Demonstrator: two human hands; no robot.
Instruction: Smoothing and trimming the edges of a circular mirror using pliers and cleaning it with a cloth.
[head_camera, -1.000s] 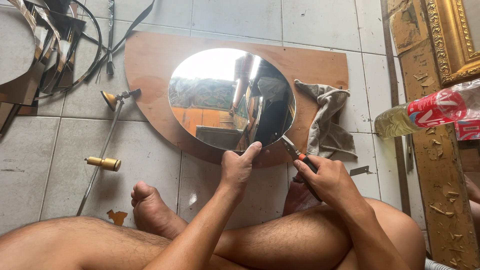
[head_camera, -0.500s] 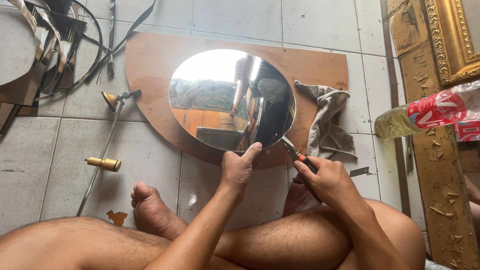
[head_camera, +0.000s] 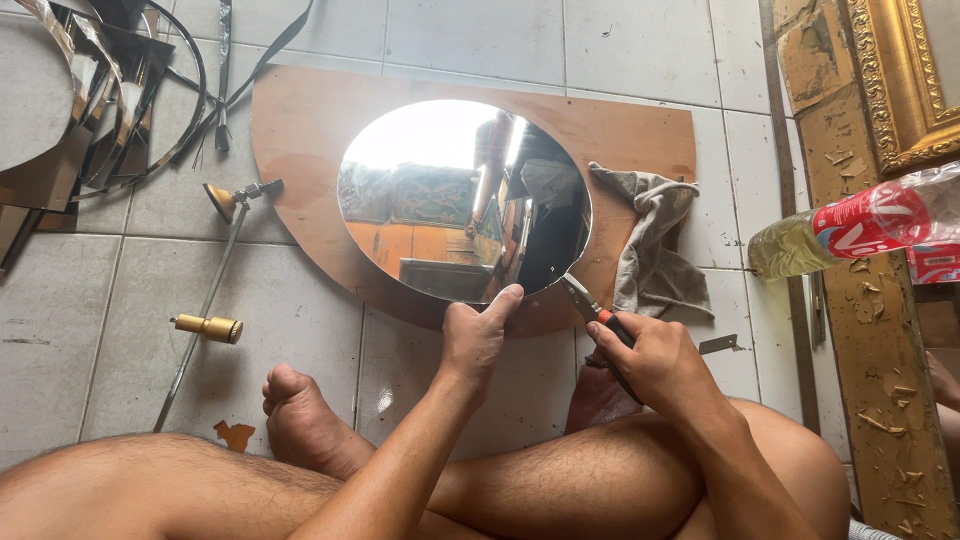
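An oval mirror (head_camera: 440, 180) lies on a brown wooden board (head_camera: 300, 110) on the tiled floor. My left hand (head_camera: 475, 335) rests on the mirror's near edge, thumb on the glass. My right hand (head_camera: 650, 360) grips pliers (head_camera: 590, 305) with orange and black handles. The jaws of the pliers bite the mirror's rim at its lower right. My crossed bare legs and one foot (head_camera: 300, 415) lie just below the board.
A grey rag (head_camera: 650, 240) lies on the board's right end. A long metal rod tool with brass fittings (head_camera: 205, 305) lies to the left. Mirror offcuts (head_camera: 110, 90) pile at top left. A plastic bottle with a red label (head_camera: 860, 225) and a gilded frame (head_camera: 900, 90) are at right.
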